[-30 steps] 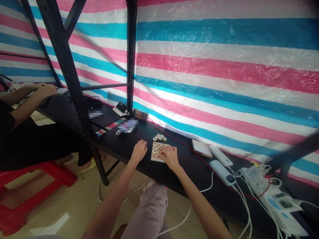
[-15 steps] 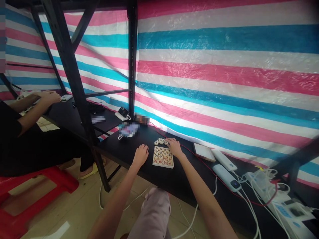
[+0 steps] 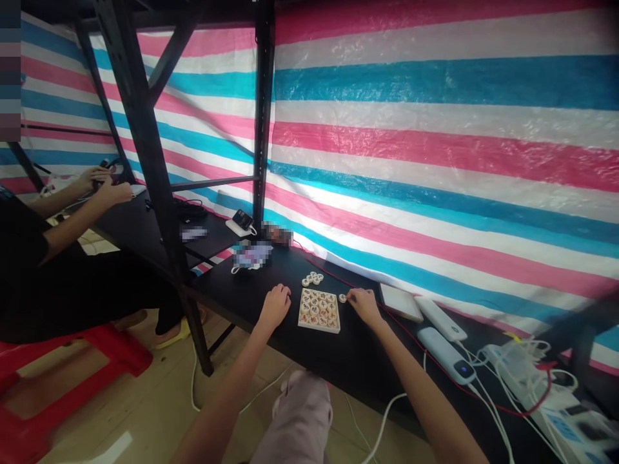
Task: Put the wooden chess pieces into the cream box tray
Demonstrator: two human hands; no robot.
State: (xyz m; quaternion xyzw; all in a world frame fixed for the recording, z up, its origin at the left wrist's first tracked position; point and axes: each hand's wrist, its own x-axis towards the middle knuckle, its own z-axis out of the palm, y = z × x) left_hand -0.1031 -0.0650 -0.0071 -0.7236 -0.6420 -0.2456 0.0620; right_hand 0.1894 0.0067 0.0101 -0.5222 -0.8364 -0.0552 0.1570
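Observation:
A shallow light-coloured box [image 3: 319, 328] full of round Chinese chess pieces [image 3: 314, 309], marked in black and red, lies on the black tabletop. My right hand [image 3: 363, 305] is to the right of the box, its fingertips pinched at the edge of a single chess piece [image 3: 342, 298] on or just above the table. Behind the box, several more chess pieces [image 3: 312, 279] lie in a loose cluster. My left hand [image 3: 276, 304] rests on the table left of the box, fingers loosely bent and holding nothing visible.
A white-edged flat tray [image 3: 400, 301], white power banks [image 3: 442, 351] and tangled cables with a power strip [image 3: 546, 380] lie to the right. A red cable [image 3: 403, 325] crosses the table. Black shelf posts [image 3: 264, 116] rise at left, where another person's hands [image 3: 104, 183] hold a dark object.
My right hand has moved right and nearer, away from the loose cluster, with one chess piece at its fingertips. My left hand stays put. The other person's hands now hold a dark object.

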